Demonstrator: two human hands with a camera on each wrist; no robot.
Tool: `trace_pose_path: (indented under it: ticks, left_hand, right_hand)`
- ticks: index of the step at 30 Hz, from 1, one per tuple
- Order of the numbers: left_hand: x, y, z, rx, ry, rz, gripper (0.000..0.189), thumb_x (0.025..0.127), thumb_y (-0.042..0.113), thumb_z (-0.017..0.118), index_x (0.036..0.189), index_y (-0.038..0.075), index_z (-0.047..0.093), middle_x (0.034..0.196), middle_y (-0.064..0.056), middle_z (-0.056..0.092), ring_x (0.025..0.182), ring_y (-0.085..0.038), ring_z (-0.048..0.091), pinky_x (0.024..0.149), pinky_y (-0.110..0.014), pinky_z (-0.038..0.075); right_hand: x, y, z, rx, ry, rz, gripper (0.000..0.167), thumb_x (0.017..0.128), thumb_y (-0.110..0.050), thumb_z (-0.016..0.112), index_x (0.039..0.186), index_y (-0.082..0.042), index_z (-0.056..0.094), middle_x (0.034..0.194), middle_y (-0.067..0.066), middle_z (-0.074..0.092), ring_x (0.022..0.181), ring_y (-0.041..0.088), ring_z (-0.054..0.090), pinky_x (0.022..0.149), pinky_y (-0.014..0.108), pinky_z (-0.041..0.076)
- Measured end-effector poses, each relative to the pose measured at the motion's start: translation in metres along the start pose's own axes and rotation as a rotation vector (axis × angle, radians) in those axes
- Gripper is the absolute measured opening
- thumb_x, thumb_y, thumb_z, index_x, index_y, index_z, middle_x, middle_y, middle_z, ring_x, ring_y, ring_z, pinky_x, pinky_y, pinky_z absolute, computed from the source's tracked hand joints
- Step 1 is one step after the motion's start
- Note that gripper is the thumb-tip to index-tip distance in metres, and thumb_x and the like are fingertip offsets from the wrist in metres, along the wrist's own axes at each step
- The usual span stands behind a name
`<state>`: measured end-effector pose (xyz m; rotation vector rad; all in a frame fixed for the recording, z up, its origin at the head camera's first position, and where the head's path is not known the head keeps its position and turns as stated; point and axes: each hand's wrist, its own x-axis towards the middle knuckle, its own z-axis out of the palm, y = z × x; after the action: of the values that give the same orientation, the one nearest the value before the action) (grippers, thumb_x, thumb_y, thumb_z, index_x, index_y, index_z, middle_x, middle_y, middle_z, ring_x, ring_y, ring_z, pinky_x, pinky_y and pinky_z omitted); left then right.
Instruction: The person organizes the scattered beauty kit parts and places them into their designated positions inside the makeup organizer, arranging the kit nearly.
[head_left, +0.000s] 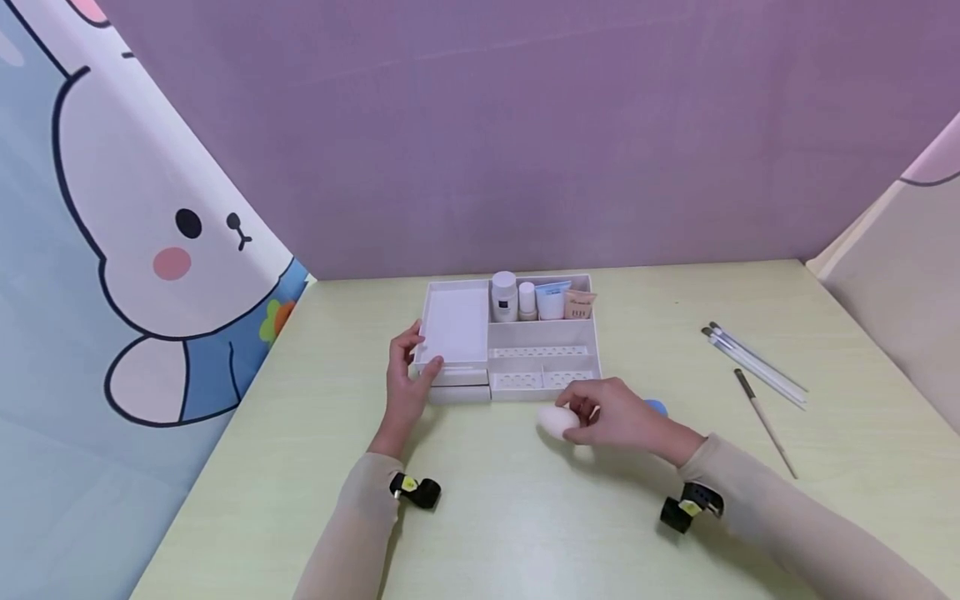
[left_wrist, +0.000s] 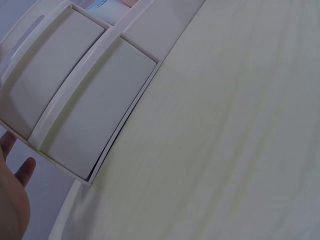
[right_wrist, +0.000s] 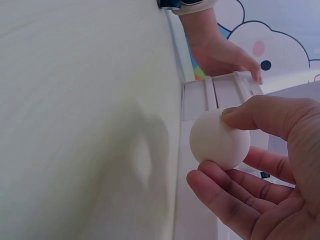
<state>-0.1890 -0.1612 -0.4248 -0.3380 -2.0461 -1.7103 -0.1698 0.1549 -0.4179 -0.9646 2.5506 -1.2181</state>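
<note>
A white egg-shaped makeup sponge (head_left: pixel 557 422) is pinched between the thumb and fingers of my right hand (head_left: pixel 617 417), just in front of the organizer. In the right wrist view the sponge (right_wrist: pixel 220 139) has the thumb on top and fingertips beneath. My left hand (head_left: pixel 408 387) holds the front left corner of the white desktop organizer (head_left: pixel 543 337), thumb at the front edge, fingers along the side. Two stacked drawers (left_wrist: pixel 102 102) face forward in the left wrist view. A blue rounded thing (head_left: pixel 656 407) lies partly hidden behind my right hand.
A white bottle (head_left: pixel 504 298), a smaller bottle (head_left: pixel 527 302), a blue-white tube (head_left: pixel 552 300) and a tan tube (head_left: pixel 579 305) stand in the organizer's back compartment. Several makeup brushes (head_left: pixel 757 367) lie at right on the table (head_left: pixel 525 517). A purple backdrop (head_left: pixel 562 142) rises behind.
</note>
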Motion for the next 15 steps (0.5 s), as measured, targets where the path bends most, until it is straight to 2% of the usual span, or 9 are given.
trace_pose_path:
  ticks: [8, 15]
  left_hand:
    - [0.0, 0.003, 0.001, -0.007, 0.008, -0.003, 0.038, 0.088, -0.005, 0.063, 0.117, -0.018, 0.043, 0.148, -0.028, 0.041, 0.137, -0.04, 0.036, 0.102, -0.034, 0.029]
    - [0.0, 0.004, 0.001, -0.011, 0.005, 0.001, 0.038, 0.088, -0.004, 0.063, 0.117, -0.018, 0.043, 0.149, -0.029, 0.04, 0.137, -0.041, 0.036, 0.1, -0.032, 0.03]
  right_hand:
    - [0.013, -0.008, -0.006, 0.041, 0.01, -0.039, 0.026, 0.078, -0.006, 0.079, 0.102, -0.006, 0.069, 0.08, -0.004, 0.066, 0.072, 0.012, 0.061, 0.067, 0.029, 0.055]
    - [0.027, -0.009, -0.009, 0.019, 0.04, -0.08, 0.027, 0.077, -0.005, 0.079, 0.102, -0.006, 0.07, 0.082, -0.003, 0.066, 0.074, 0.014, 0.061, 0.066, 0.029, 0.055]
